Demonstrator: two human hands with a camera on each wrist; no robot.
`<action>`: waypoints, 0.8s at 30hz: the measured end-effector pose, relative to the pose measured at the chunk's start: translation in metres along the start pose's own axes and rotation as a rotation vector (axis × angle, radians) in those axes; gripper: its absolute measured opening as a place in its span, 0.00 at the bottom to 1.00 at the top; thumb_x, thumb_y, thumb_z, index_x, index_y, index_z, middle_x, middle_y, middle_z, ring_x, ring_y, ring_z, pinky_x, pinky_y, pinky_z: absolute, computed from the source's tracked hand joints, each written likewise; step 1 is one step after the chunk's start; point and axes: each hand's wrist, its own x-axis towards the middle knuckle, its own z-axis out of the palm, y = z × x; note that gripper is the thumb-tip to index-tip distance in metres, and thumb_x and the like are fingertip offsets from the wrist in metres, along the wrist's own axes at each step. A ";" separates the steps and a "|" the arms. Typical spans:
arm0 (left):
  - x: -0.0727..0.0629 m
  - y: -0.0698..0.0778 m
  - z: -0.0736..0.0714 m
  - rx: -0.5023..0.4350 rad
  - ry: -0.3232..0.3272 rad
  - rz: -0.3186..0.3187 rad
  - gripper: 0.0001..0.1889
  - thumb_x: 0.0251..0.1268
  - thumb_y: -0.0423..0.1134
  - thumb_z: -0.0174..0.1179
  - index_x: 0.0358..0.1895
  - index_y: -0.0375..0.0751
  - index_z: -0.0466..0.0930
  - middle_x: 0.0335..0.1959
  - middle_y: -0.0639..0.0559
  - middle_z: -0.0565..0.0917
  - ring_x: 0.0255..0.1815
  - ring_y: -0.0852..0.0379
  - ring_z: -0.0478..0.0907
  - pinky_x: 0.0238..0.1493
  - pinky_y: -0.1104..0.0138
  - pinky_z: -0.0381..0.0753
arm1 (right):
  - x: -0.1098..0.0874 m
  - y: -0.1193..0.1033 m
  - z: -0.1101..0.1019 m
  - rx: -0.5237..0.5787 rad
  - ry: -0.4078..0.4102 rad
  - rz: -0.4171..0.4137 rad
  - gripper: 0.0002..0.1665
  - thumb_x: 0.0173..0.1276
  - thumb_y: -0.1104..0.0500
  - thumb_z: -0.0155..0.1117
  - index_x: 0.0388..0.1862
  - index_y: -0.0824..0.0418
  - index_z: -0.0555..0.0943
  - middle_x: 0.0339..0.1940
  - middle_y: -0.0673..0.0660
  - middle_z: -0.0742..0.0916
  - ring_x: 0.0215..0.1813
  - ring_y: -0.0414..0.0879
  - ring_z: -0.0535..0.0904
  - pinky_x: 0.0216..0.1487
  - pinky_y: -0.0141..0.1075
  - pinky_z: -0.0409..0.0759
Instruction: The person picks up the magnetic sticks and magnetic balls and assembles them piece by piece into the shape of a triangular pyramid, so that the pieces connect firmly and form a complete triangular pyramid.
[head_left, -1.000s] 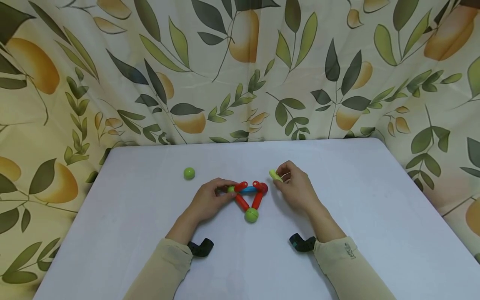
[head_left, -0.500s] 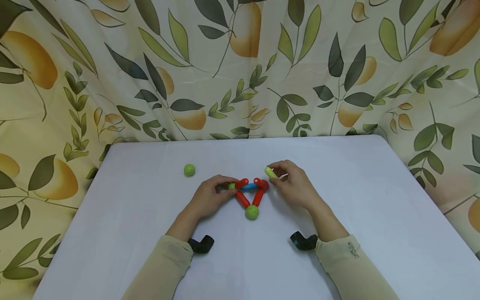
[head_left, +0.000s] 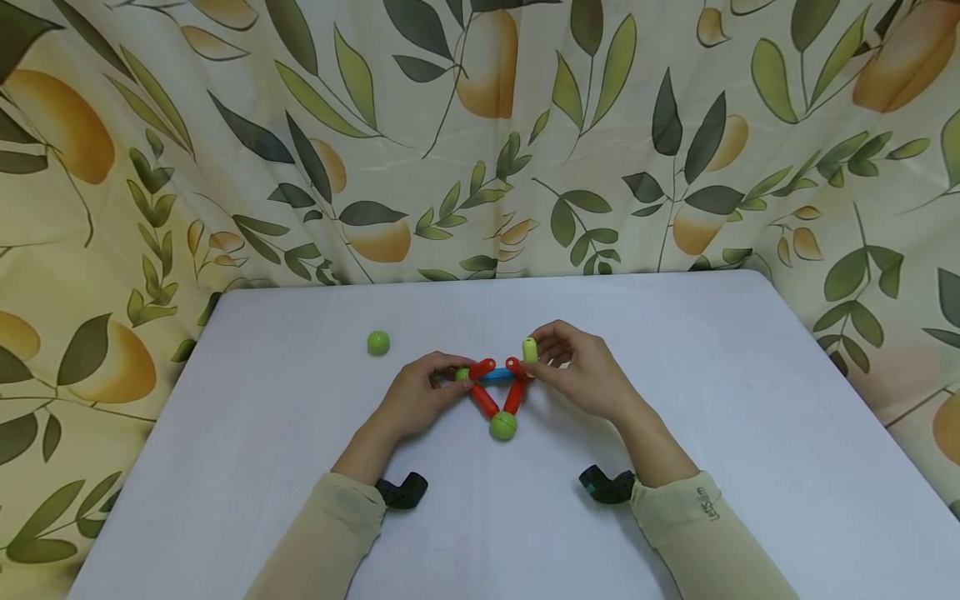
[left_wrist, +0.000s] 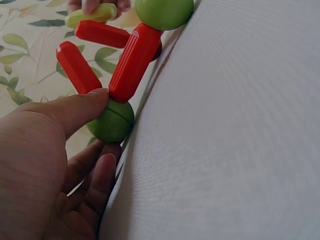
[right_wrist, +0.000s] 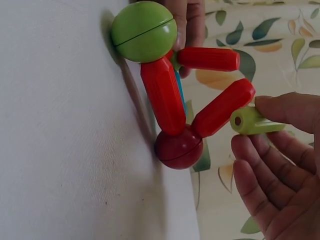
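A triangle of magnetic-looking toy rods and balls stands mid-table. Its near corner is a green ball [head_left: 503,426], joined to two slanting red rods [head_left: 484,401]; a blue rod [head_left: 493,375] forms the far side. My left hand [head_left: 420,398] pinches the green ball [left_wrist: 111,125] at the left corner. Two more red rods rise from the far corners, one of them from the dark red ball [right_wrist: 179,146] on the right. Between thumb and fingers, my right hand [head_left: 585,371] holds a yellow-green rod [head_left: 529,349], close beside the tip of the right raised red rod [right_wrist: 225,107].
A loose green ball [head_left: 378,342] lies on the white table [head_left: 285,433], to the far left of the triangle. Behind the table hangs a curtain [head_left: 450,192] printed with leaves and fruit. Dark wrist devices [head_left: 402,491] stick out beside both sleeves.
My right hand has shifted left toward the triangle's right corner, and the yellow-green rod has turned from slanted to nearly upright in the head view. My left hand keeps its hold.
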 end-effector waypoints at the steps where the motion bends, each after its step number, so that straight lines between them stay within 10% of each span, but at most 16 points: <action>1: 0.000 0.000 0.000 0.000 0.001 0.006 0.15 0.69 0.49 0.69 0.56 0.73 0.85 0.51 0.66 0.85 0.51 0.58 0.79 0.52 0.59 0.79 | 0.000 -0.001 0.000 0.005 -0.002 -0.005 0.19 0.68 0.55 0.74 0.55 0.55 0.80 0.45 0.52 0.87 0.46 0.46 0.82 0.51 0.38 0.82; 24: 0.000 0.001 -0.001 -0.009 -0.004 0.008 0.14 0.69 0.50 0.69 0.55 0.72 0.85 0.50 0.66 0.85 0.50 0.59 0.79 0.50 0.60 0.77 | -0.008 -0.018 0.005 0.038 -0.183 -0.153 0.17 0.63 0.54 0.80 0.47 0.51 0.83 0.34 0.45 0.89 0.40 0.42 0.85 0.47 0.37 0.83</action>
